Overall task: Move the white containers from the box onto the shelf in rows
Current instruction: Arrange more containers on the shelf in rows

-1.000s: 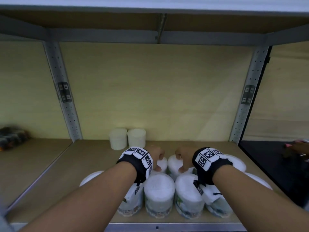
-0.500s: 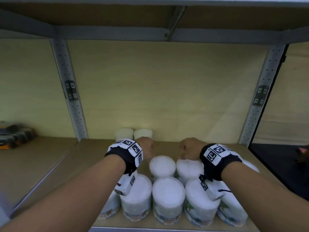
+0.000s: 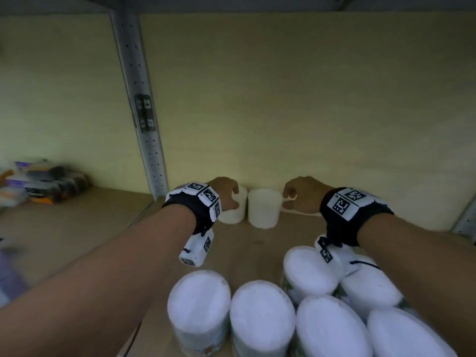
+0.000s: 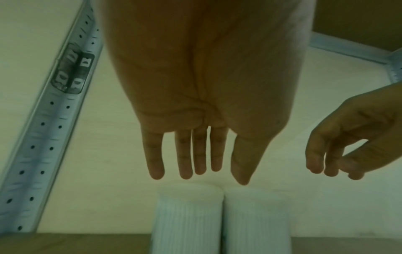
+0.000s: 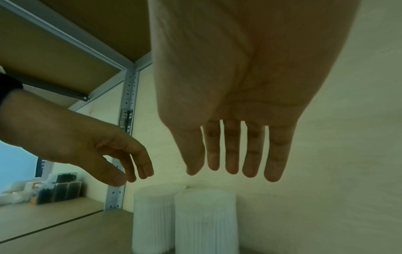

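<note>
The right hand (image 5: pixel 237 106) hangs palm toward the camera with its fingers (image 5: pixel 232 154) straight and pointing down, holding nothing, above two white ribbed containers (image 5: pixel 204 221) that stand upright and touching each other at the back edge of the shelf (image 5: pixel 71 237), against the pale back wall (image 5: pixel 339 154). To its left the left hand (image 5: pixel 91 147) hovers with loosely curled fingers, also empty, in front of a perforated metal post (image 5: pixel 128 106). Beyond the post, dark packets and pale boxes (image 5: pixel 50 190) lie blurred on the neighbouring shelf board, and a brown upper shelf board (image 5: pixel 65 34) with a metal rim spans the top left corner.
</note>
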A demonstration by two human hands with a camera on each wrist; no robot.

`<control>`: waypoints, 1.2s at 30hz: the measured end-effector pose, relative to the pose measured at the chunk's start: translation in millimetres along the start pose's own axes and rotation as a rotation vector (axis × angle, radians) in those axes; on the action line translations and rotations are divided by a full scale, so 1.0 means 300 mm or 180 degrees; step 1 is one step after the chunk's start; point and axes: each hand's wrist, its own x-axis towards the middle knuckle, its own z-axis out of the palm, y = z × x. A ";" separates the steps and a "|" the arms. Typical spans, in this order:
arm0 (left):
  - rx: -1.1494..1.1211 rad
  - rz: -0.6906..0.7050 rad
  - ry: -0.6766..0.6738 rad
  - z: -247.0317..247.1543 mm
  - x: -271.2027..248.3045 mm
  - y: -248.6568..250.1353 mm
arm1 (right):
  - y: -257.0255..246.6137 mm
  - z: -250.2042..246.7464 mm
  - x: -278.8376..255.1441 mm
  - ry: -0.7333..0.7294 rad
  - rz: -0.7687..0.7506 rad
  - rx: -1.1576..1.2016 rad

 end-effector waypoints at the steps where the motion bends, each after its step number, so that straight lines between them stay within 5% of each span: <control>1: 0.0025 0.0015 0.0019 0.003 0.013 -0.015 | -0.009 0.003 0.024 0.0002 -0.0003 0.0008; 15: -0.0106 0.0137 0.0287 0.072 0.195 -0.093 | -0.099 0.078 0.252 -0.0541 0.0229 -0.0618; 36: -0.0257 0.0234 0.0297 0.098 0.210 -0.120 | -0.093 0.051 0.275 -0.0509 -0.0007 -0.0738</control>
